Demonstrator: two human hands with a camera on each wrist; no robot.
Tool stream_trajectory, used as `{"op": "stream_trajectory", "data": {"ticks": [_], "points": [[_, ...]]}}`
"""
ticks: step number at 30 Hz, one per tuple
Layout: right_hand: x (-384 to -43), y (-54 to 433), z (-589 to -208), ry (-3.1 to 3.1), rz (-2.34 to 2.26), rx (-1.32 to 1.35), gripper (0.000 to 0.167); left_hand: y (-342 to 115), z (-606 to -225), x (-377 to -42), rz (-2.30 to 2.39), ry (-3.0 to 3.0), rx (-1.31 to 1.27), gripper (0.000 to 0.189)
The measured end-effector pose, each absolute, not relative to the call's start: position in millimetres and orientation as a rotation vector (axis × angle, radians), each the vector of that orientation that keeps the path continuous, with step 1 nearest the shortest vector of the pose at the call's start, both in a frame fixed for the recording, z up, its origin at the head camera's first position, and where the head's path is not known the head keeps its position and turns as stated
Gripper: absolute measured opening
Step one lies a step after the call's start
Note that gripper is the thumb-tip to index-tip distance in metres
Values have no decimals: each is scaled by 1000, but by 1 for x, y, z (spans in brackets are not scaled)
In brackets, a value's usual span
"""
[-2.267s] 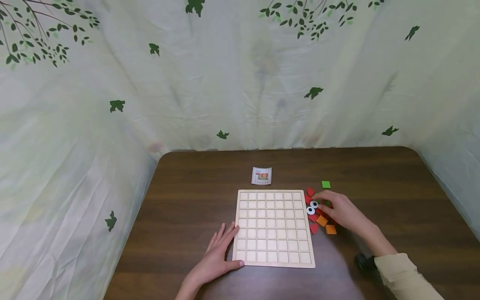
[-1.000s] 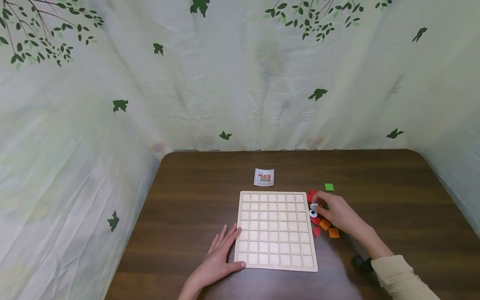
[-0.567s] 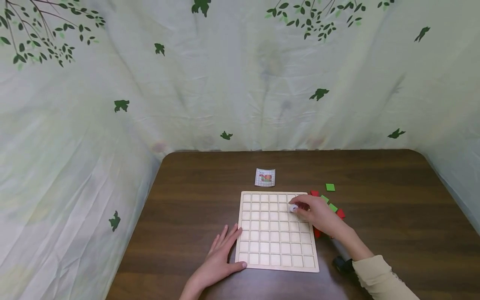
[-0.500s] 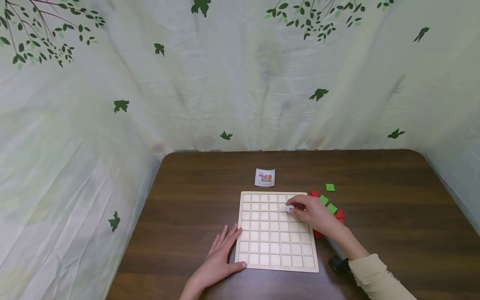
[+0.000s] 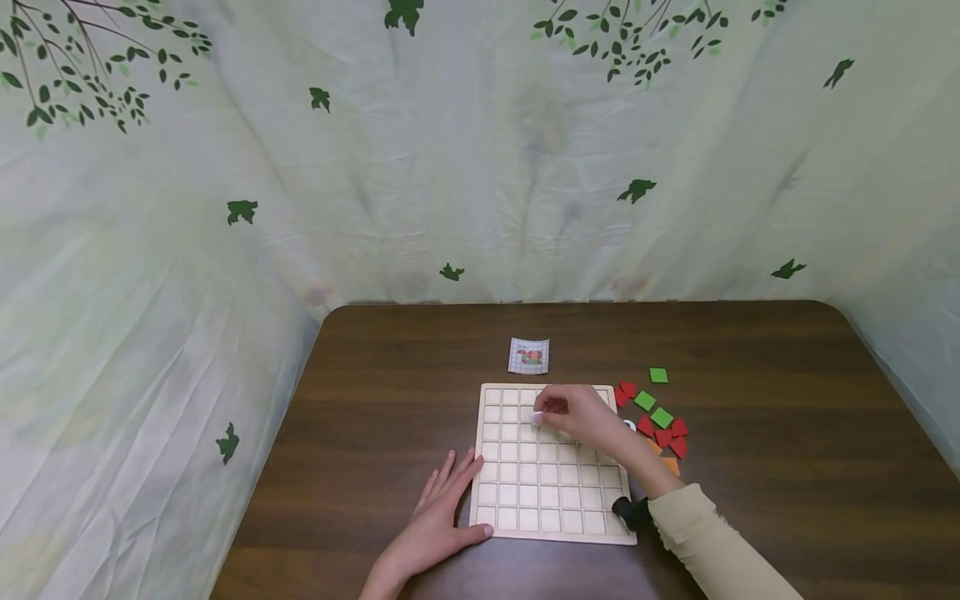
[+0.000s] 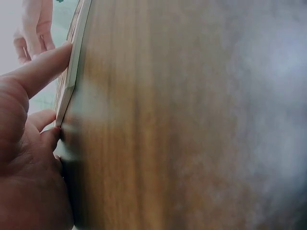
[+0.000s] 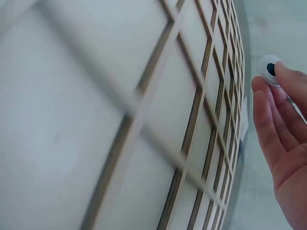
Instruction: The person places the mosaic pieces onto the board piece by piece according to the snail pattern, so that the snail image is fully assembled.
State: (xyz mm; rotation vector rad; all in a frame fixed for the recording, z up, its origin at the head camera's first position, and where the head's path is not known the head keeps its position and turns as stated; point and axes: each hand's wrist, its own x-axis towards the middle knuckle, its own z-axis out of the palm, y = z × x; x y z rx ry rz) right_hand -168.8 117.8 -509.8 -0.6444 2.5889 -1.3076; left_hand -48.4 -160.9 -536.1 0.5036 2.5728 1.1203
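Observation:
A pale wooden grid board [image 5: 528,497] of square cells lies on the table. My left hand [image 5: 435,521] rests at the board's left edge, fingers spread and thumb near the lower left corner; in the left wrist view its thumb [image 6: 48,67] touches the board's side. Over the upper middle of the grid, my right hand [image 5: 581,412] pinches a round white eye disc with a black pupil [image 7: 268,69] between thumb and fingertips. A second eye disc [image 5: 629,426] lies at the board's right edge, partly covered by the right arm.
Right of the board lie several red pieces [image 5: 662,437], green squares [image 5: 661,417] and orange squares [image 5: 671,466]. Behind the board is a small picture card [image 5: 528,356] with a coloured design on a grid. A leaf-patterned curtain [image 5: 480,167] hangs behind the table [image 5: 750,400].
My right hand has picked up one eye disc from the pieces and carried it left over the board. The left hand stays at the board's edge.

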Motion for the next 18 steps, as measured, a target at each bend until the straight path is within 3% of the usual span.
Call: {"op": "stream_trajectory", "data": {"ticks": [18], "points": [[-193, 76, -513, 2645, -1220, -701, 8, -161, -536, -50, 1106, 2569, 509, 88]]}}
